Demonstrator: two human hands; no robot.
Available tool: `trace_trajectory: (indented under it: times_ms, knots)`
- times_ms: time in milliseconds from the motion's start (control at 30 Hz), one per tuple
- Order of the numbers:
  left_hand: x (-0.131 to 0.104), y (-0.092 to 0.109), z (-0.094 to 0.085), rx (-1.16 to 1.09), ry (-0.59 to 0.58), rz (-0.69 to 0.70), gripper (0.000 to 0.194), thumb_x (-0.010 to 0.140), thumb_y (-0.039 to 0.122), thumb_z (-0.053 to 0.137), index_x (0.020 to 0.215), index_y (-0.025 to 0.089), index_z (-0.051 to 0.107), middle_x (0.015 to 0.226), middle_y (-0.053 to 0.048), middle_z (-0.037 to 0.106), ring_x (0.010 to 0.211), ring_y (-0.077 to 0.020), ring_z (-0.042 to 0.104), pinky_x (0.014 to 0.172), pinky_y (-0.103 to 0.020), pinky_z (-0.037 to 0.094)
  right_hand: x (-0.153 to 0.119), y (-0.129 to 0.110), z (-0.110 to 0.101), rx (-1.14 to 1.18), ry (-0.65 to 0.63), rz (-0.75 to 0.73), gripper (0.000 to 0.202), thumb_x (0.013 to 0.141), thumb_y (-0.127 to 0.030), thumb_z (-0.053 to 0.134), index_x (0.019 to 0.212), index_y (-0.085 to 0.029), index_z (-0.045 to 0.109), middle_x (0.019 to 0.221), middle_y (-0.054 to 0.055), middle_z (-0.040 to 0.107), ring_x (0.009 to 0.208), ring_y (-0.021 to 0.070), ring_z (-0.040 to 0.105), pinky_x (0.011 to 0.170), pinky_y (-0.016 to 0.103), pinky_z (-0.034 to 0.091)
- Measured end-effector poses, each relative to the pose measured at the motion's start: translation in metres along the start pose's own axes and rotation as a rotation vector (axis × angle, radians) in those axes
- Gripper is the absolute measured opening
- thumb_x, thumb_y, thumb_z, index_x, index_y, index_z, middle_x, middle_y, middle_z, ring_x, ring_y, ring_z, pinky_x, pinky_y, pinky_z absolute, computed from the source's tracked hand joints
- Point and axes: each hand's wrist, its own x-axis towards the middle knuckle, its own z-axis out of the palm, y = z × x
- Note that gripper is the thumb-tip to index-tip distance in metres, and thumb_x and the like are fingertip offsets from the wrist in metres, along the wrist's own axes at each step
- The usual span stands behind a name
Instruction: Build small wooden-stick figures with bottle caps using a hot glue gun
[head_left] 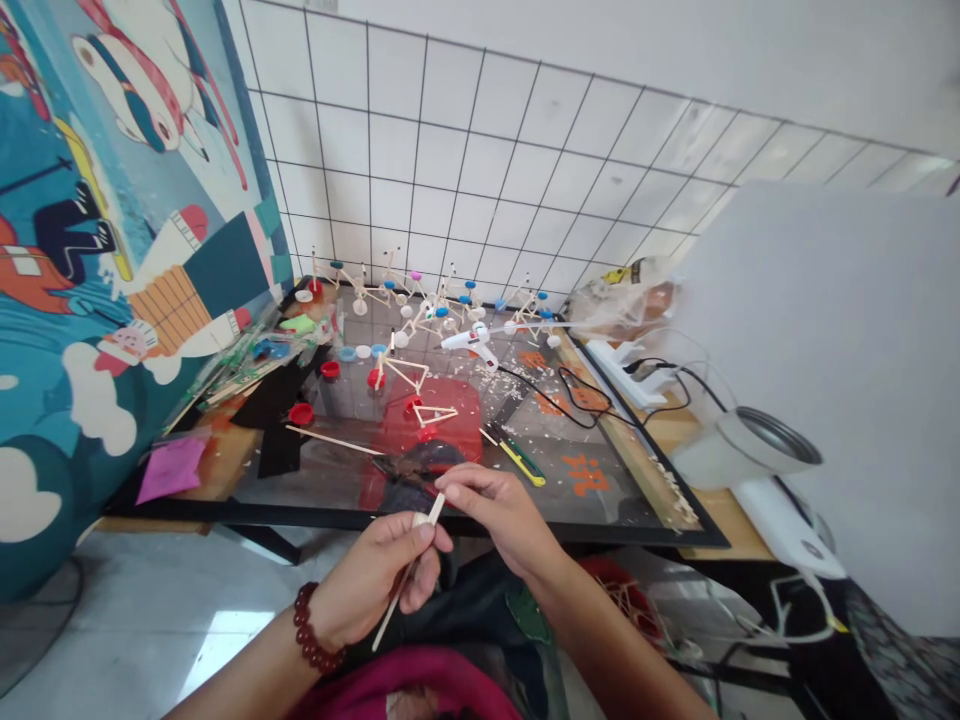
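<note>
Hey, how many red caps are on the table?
6 visible: first cap, far left corner; second cap, nearer; third cap, nearer still, leftmost; fourth cap, right of the second; fifth cap and sixth cap, farther right. Others may be hidden.

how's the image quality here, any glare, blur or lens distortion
head view: even, fairly bright light; a hard white glare patch on the floor; soft reflections on the dark glass tabletop; wide-angle stretch, with the wall grid leaning; small models at the back too soft for fine detail
</note>
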Motion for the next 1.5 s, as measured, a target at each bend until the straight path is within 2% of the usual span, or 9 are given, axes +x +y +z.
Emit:
trace_trajectory:
  times_ms: [233,433,533,600,667,800,933,1200,1500]
  knots:
    - [-0.012,0.002,0.001,0.186,0.031,0.029,0.05,0.077,0.061,0.07,0.086,0.012,0.068,0.056,-0.002,0.063,0.044,-0.0088,0.053,0.044,-0.019,0.039,-0.006,-0.012,0.0,-0.147,-0.027,-0.157,0.014,0.076,-0.034,0.08,0.069,-0.022,0.077,0.073,0.001,0.067,0.07,0.0136,0.06,0.074,0.029,0.048]
    - [-0.02,0.008,0.003,0.206,0.037,0.043,0.047,0.08,0.055,0.07,0.098,0.012,0.071,0.065,-0.004,0.066,0.051,-0.0127,0.058,0.049,-0.023,0.045,-0.002,-0.019,0.001,-0.153,0.038,-0.129,0.017,0.075,-0.034,0.079,0.066,-0.02,0.075,0.069,0.0,0.064,0.067,0.0134,0.058,0.068,0.028,0.046]
    - [-0.029,0.008,0.0,0.291,0.206,0.212,0.039,0.079,0.049,0.074,0.102,0.017,0.075,0.079,-0.008,0.071,0.069,-0.0181,0.065,0.061,-0.026,0.051,-0.003,-0.019,0.003,-0.201,0.115,-0.22,0.017,0.078,-0.033,0.077,0.066,-0.021,0.075,0.069,0.001,0.065,0.067,0.014,0.058,0.065,0.028,0.047]
    - [-0.041,0.007,-0.003,0.375,0.416,0.424,0.03,0.077,0.04,0.079,0.102,0.023,0.077,0.097,-0.009,0.072,0.092,-0.0219,0.065,0.077,-0.026,0.052,-0.011,-0.022,0.006,-0.278,0.197,-0.382,0.014,0.083,-0.03,0.073,0.071,-0.023,0.075,0.073,0.002,0.066,0.069,0.0149,0.06,0.064,0.028,0.048]
    - [-0.055,0.006,-0.003,0.406,0.468,0.468,0.018,0.078,0.037,0.078,0.09,0.024,0.079,0.092,-0.007,0.07,0.088,-0.0205,0.063,0.077,-0.024,0.05,-0.023,-0.026,0.009,-0.388,0.213,-0.631,0.009,0.088,-0.026,0.069,0.081,-0.026,0.076,0.077,0.002,0.069,0.071,0.0156,0.063,0.068,0.031,0.05]
    - [-0.067,0.005,0.009,-0.03,0.184,0.071,0.029,0.079,0.045,0.076,0.084,0.016,0.078,0.07,-0.005,0.067,0.059,-0.0121,0.056,0.058,-0.022,0.047,-0.049,-0.029,0.016,-0.803,0.033,-1.114,0.013,0.088,-0.021,0.071,0.096,-0.031,0.074,0.079,-0.004,0.075,0.072,0.0134,0.065,0.086,0.035,0.05]
    - [-0.059,0.009,0.019,-0.373,0.209,0.007,0.031,0.068,0.031,0.088,0.091,0.013,0.079,0.086,-0.009,0.075,0.079,-0.0159,0.067,0.072,-0.023,0.053,-0.061,-0.02,0.016,-1.107,-0.064,-1.3,0.019,0.086,-0.015,0.072,0.096,-0.031,0.074,0.084,-0.009,0.078,0.077,0.0106,0.068,0.094,0.029,0.047]
    - [-0.038,0.01,0.01,-0.32,0.326,0.096,0.032,0.064,0.032,0.09,0.086,0.011,0.077,0.073,-0.009,0.076,0.062,-0.0142,0.068,0.063,-0.024,0.056,-0.054,0.005,0.014,-0.902,0.173,-1.063,0.019,0.083,-0.033,0.078,0.099,-0.028,0.069,0.078,0.0,0.071,0.071,0.0162,0.066,0.082,0.04,0.048]
    - [-0.027,0.005,0.005,-0.208,0.453,0.19,0.038,0.056,0.037,0.093,0.081,0.012,0.078,0.075,-0.008,0.077,0.076,-0.0204,0.073,0.067,-0.028,0.061,-0.045,0.024,0.034,-0.82,0.206,-0.832,0.011,0.086,-0.013,0.068,0.089,-0.023,0.068,0.076,0.0,0.068,0.07,0.0145,0.062,0.081,0.038,0.045]
